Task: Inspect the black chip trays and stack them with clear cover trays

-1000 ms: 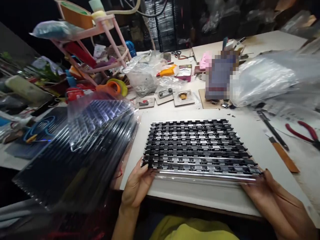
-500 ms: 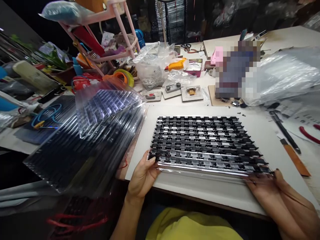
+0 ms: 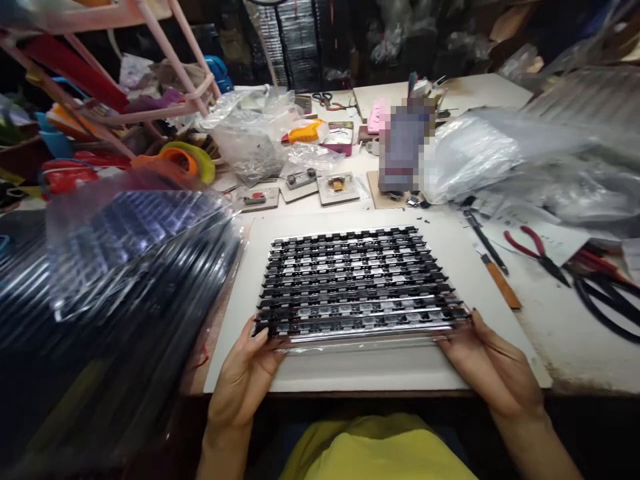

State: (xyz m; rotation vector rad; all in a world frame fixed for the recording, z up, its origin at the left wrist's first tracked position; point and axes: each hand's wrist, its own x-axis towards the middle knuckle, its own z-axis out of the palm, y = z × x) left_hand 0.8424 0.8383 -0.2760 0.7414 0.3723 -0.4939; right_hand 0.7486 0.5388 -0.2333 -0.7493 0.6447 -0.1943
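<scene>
Two bare hands hold one flat tray of black parts (image 3: 353, 283) by its near corners in the head view: the left hand (image 3: 245, 380) at about 7 o'clock of the tray, palm turned in, thumb on the top edge and fingers (image 3: 260, 331) curled narrow round the corner; the right hand (image 3: 487, 367) at about 4 o'clock, wrist angled in from the lower right, its fingers likewise closed on the corner. The tray lies on a white board (image 3: 480, 267) on the desk (image 3: 565, 333), its near edge raised slightly in the grip, its far edge toward 12 o'clock. Bare board shows on all four sides of the tray, widest at 3 o'clock and along the near strip. At 9 o'clock one tall stack of clear and dark trays (image 3: 125, 267) stands just beside the board. At 3 o'clock lie one black pen (image 3: 485, 241), one brown-handled blade (image 3: 501, 289) and one pair of red-handled pliers (image 3: 536, 247). At 12 o'clock sit three small wooden jigs (image 3: 300, 188), with crumpled clear bags (image 3: 250, 137) behind them and one pair of scissors (image 3: 327, 101) farther back.
</scene>
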